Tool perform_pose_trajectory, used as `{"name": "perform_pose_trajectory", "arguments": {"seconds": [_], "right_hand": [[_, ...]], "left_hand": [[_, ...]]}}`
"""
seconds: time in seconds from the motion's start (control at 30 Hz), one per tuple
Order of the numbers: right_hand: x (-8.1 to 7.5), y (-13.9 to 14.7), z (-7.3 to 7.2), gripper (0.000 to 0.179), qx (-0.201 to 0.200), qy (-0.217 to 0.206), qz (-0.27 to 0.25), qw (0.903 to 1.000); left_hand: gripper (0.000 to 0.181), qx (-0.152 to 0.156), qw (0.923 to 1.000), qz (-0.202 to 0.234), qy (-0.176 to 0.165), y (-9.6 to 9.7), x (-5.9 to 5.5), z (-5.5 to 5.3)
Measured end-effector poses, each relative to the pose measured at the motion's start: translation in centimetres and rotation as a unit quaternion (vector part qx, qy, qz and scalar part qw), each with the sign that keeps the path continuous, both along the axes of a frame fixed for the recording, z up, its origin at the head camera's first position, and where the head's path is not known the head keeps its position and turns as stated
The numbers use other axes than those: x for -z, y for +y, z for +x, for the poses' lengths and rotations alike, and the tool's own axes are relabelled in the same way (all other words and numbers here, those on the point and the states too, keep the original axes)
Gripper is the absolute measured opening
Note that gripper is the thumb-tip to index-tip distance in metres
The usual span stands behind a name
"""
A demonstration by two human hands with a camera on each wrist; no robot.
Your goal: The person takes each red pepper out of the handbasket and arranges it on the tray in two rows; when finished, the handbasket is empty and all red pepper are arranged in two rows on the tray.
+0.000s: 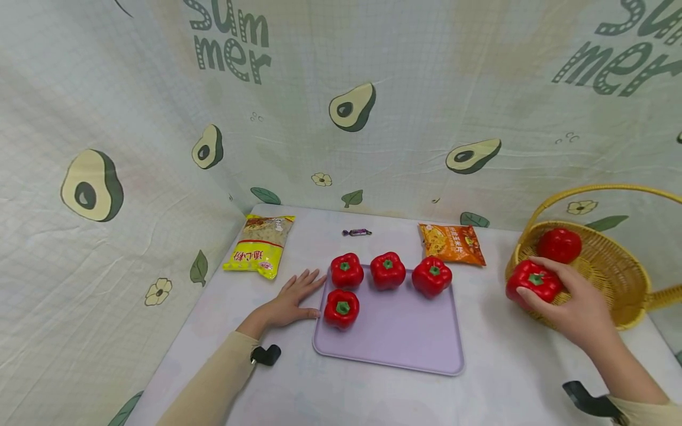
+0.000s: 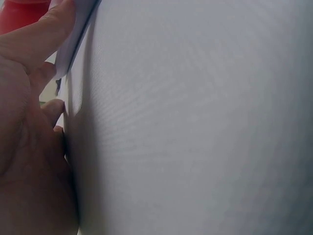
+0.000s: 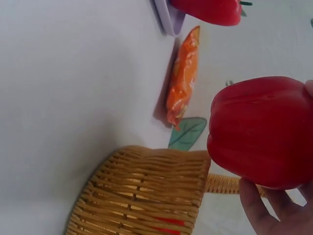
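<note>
My right hand grips a red bell pepper over the near left rim of a yellow wicker basket. In the right wrist view the held pepper is clear of the table, with fingertips against it. Another red pepper lies inside the basket. My left hand rests on the table with fingers spread, touching the left edge of a lilac tray. On that tray sit several red peppers, along its back and left side.
A yellow bag of pasta lies at the back left. One purple-wrapped candy is behind the tray, and an orange snack packet lies between tray and basket. The basket's tall handle arches up. Printed cloth hangs behind the table.
</note>
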State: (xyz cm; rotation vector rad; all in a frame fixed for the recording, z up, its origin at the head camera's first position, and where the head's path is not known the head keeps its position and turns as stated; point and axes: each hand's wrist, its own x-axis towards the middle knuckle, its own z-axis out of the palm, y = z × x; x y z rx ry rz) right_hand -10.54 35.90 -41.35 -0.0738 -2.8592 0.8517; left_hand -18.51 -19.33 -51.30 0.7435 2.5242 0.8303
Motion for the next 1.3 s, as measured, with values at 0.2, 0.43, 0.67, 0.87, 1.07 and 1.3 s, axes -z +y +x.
{"name": "perform_pose_trajectory", "arguments": {"seconds": [0.2,0.43,0.67,0.87,1.07,1.3], "right_hand": [[0.6,-0.9,0.1,0.08,-0.017,0.004,-0.001,0.9999],[1.1,-2.3,0.5,0.08,-0.036,0.01,0.007,0.9993],[1.4,-3.7,0.8,0.076,-0.058,0.01,0.005,0.9983],[1.6,-5.1,1.2,0.074,-0.072,0.013,-0.004,0.9973],[1.6,-6.4,1.4,0.071,-0.087,0.023,-0.013,0.9959],[2.0,-8.1,1.6,0.068,-0.108,0.018,-0.029,0.9936]], "left_hand": [[0.087,-0.003,1.0,0.002,-0.004,0.0,0.0,0.0],[0.087,0.0,1.0,0.005,-0.002,0.0,0.1,0.0],[0.087,-0.003,1.0,0.001,-0.002,0.0,0.1,0.0],[0.087,-0.004,1.0,0.0,0.0,0.0,0.1,0.0],[0.087,-0.006,1.0,-0.001,-0.003,-0.1,0.1,0.0],[0.086,-0.008,1.0,0.0,-0.005,-0.1,0.1,0.0]]}}
